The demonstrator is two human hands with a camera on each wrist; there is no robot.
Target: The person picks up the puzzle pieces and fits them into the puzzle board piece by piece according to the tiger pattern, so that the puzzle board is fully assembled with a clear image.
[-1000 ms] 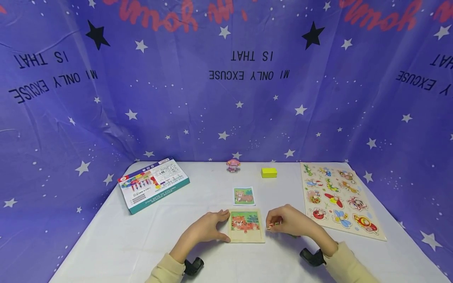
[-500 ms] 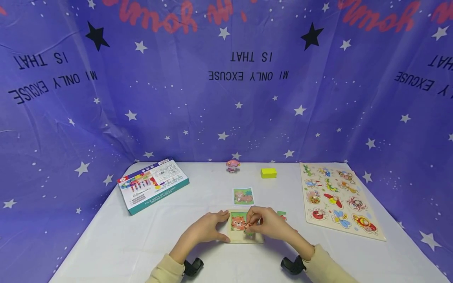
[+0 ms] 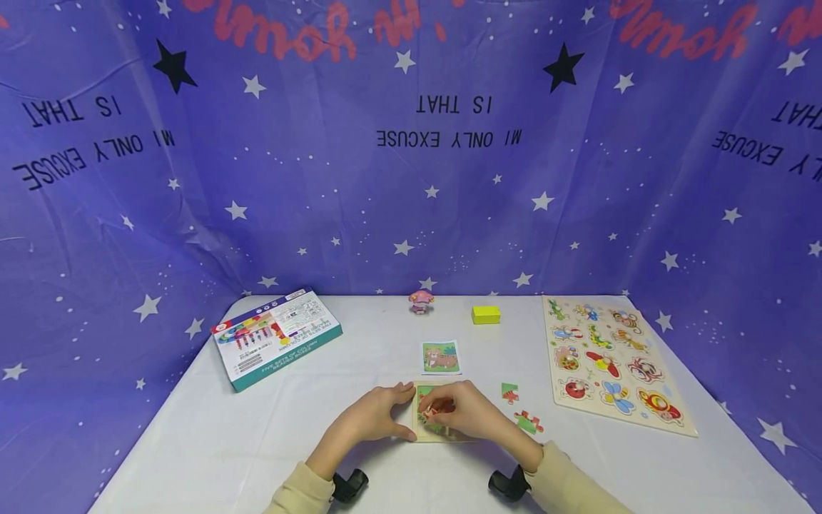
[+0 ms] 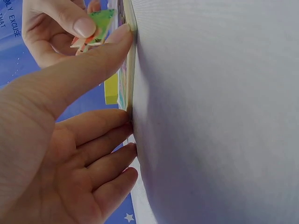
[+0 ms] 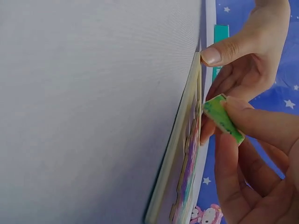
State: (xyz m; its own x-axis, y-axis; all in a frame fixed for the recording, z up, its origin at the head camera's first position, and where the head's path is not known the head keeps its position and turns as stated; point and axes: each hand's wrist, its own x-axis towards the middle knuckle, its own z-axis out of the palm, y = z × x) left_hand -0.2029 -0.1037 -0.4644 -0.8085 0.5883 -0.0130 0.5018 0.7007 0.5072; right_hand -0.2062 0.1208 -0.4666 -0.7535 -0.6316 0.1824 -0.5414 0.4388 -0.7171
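Observation:
A wooden jigsaw puzzle board (image 3: 420, 432) with a tiger picture lies at the near middle of the table. My left hand (image 3: 379, 414) rests at its left edge, thumb at the near corner and fairly straight fingertips by the far corner. Above the board, my right hand (image 3: 465, 410) pinches a jigsaw piece between thumb and fingers. In the right wrist view the jigsaw piece (image 5: 222, 116) shows green and is tilted over the board; the left wrist view also shows orange on it. Most of the picture is hidden under my right hand in the head view.
Two loose jigsaw pieces, one upper (image 3: 510, 392) and one lower (image 3: 528, 422), lie right of the board. Behind it is a picture card (image 3: 441, 357). Farther back stand a pink figurine (image 3: 421, 302) and yellow block (image 3: 486, 315). A box (image 3: 279, 339) lies left, an insect puzzle board (image 3: 600, 421) right.
My right hand has moved left from beside the board to over it, carrying the jigsaw piece. Two loose pieces on the right have come into view. My left hand stays at the board's edge.

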